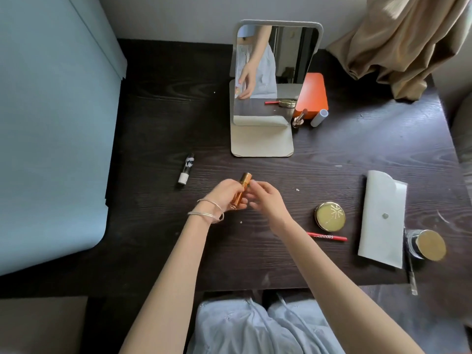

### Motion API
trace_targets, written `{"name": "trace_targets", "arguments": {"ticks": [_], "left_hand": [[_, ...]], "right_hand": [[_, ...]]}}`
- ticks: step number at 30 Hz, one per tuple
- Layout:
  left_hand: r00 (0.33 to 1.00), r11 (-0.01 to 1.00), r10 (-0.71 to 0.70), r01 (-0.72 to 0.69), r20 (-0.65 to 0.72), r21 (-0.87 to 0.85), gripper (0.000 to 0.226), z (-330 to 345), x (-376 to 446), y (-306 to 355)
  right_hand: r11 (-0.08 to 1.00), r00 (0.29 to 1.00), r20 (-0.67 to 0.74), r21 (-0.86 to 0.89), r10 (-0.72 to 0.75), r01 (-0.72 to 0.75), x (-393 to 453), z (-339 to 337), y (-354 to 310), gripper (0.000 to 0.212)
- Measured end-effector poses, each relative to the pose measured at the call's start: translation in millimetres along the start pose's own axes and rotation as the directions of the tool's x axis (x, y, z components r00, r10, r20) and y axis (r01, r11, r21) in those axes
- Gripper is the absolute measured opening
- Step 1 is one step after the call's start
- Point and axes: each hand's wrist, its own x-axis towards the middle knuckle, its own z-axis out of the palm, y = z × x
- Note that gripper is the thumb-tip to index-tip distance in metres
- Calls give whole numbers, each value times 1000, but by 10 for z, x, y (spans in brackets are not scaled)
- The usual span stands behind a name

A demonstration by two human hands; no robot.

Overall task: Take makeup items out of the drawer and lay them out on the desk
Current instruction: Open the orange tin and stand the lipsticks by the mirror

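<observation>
We hold the tube [242,190] in our left hand [224,198], fingers wrapped round it above mid-desk [153,226], its long axis pointing away from us, while our right hand [267,200] pinches its far end.

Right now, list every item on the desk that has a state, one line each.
Orange tube: held in left hand, right hand at its cap.
Gold compact: closed, flat.
Red pencil: lying flat.
White pouch: flap shut.
Jar: lid on, upright.
Mirror: standing, tilted back.
Lipstick: uncapped.
Black-and-white tube: lying flat, capped.
</observation>
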Motion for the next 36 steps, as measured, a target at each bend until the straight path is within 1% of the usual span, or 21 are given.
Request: {"name": "trace_targets", "arguments": {"ticks": [1,3,5,7,11,14,18,19,20,21,22,23,24,25,27,29,30,31,33,34,36], "left_hand": [[999,1000,-12,10,48,26,16,55,-70,11],[996,996,8,-16,89,91,22,195,-158,17],[997,987,33,-43,67,156,27,345,-167,-3],[999,979,41,-45,27,200,37,462,-154,-22],[1000,980,17,-16,-2,197,45,596,-171,5],[1000,974,4,-2,-7,227,46,636,-185,27],[1000,956,23,-22,2,291,45,647,-211,75],[1000,958,2,-8,20,287,43,618,-245,91],[997,968,-44,28,56,250,40,575,-293,98],[988,980,-102,81,112,180,35,510,-356,87],[977,988,-137,122,163,99,31,429,-415,49],[974,991,-135,131,182,31,28,336,-446,-6],[982,994,-104,105,158,0,27,252,-441,-57],[992,998,-54,57,114,-21,26,200,-417,-90],[998,996,37,-34,43,-85,23,206,-348,-109],[993,983,113,-108,23,-151,20,325,-321,-51],[988,978,151,-148,14,-144,17,386,-317,-9],[982,974,189,-187,0,-127,13,432,-306,16],[972,965,229,-233,-46,-121,8,465,-286,50],[970,960,231,-239,-69,-148,9,463,-287,67],[973,950,205,-223,-101,-219,12,436,-272,85]], "right_hand": [[998,1000,11,64,-1,0,-27,-10,-20,30],[990,1000,-1,136,-29,29,-85,-14,-75,30],[985,997,-63,165,-42,52,-122,-9,-115,25],[981,993,-111,187,-35,56,-129,-26,-146,21],[971,989,-147,233,-14,49,-130,-77,-174,12],[963,984,-178,266,12,37,-107,-120,-163,15],[950,985,-163,312,56,-2,-86,-66,-152,21],[932,979,-183,362,89,-17,-72,-77,-153,23],[883,963,-225,469,149,-28,-46,-136,-169,26],[811,937,-274,586,216,-15,-8,-254,-190,27],[765,911,-325,644,255,16,37,-432,-205,28],[763,893,-367,645,262,41,67,-634,-224,28],[785,889,-384,618,249,47,71,-791,-242,27],[816,905,-364,577,223,31,44,-872,-273,25],[857,961,-193,511,198,-73,-64,-797,-321,21],[848,976,-52,506,210,-156,-146,-597,-298,21],[822,977,-1,539,215,-181,-154,-509,-274,20],[770,973,53,602,225,-211,-148,-443,-237,17],[615,955,143,738,259,-278,-129,-391,-168,14],[548,949,165,784,268,-291,-123,-398,-146,14],[454,946,175,844,271,-286,-162,-417,-150,14]]}}
